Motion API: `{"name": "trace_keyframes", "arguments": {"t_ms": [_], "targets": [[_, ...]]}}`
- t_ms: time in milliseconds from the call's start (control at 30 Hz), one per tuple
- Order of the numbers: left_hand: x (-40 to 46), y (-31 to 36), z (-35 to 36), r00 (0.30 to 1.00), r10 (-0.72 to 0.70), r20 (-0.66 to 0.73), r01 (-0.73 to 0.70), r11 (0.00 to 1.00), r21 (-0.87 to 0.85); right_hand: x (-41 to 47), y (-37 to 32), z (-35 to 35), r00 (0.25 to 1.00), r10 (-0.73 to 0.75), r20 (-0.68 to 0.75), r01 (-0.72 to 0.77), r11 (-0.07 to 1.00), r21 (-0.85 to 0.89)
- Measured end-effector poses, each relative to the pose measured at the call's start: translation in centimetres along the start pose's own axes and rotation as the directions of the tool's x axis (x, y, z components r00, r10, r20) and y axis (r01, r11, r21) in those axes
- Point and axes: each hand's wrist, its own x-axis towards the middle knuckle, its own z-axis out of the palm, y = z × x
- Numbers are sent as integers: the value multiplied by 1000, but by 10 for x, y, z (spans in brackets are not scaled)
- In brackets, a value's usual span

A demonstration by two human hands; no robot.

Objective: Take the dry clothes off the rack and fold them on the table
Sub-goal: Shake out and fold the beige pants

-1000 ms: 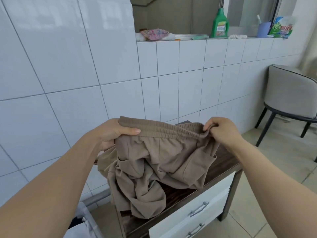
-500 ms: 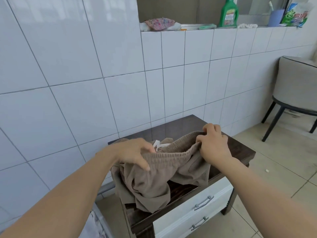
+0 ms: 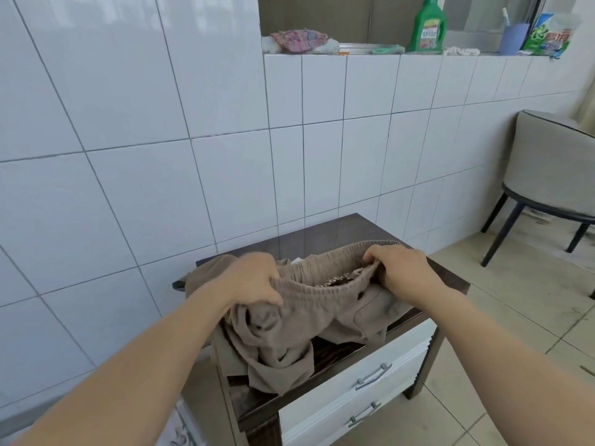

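Beige trousers with an elastic waistband (image 3: 309,294) lie bunched on the dark wooden table (image 3: 325,235). Their legs spill over the table's front and left edge. My left hand (image 3: 254,280) grips the left end of the waistband, fingers curled over the cloth. My right hand (image 3: 397,268) pinches the right end of the waistband. The waistband gapes open between my two hands. The drying rack is out of sight.
The table has two white drawers with metal handles (image 3: 373,376) and stands against a white tiled wall (image 3: 128,156). On the ledge above are a green detergent bottle (image 3: 429,24), a blue cup and a bag. A grey chair (image 3: 553,169) stands at right.
Both hands have lowered the trousers from mid-air onto the table top. The waistband, held stretched and upright a second ago, now lies slack near the table.
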Motion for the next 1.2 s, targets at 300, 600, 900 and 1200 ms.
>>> {"name": "trace_keyframes", "arguments": {"t_ms": [300, 600, 900, 1200], "targets": [[-24, -9, -91, 814, -226, -535, 226, 972, -66, 6, -21, -37, 968, 199, -155, -182, 977, 115], [-55, 24, -159, 528, -149, -836, 241, 970, -21, 5, -35, -134, 864, 376, -335, -235, 890, 392], [-69, 65, -220, 462, -298, -835, 289, 941, -176, 5, -73, -227, 693, 335, -638, 81, 843, 531], [-45, 31, -223, 520, -69, -851, 105, 994, -17, 5, -59, -209, 903, 306, -302, 256, 182, 949]]}}
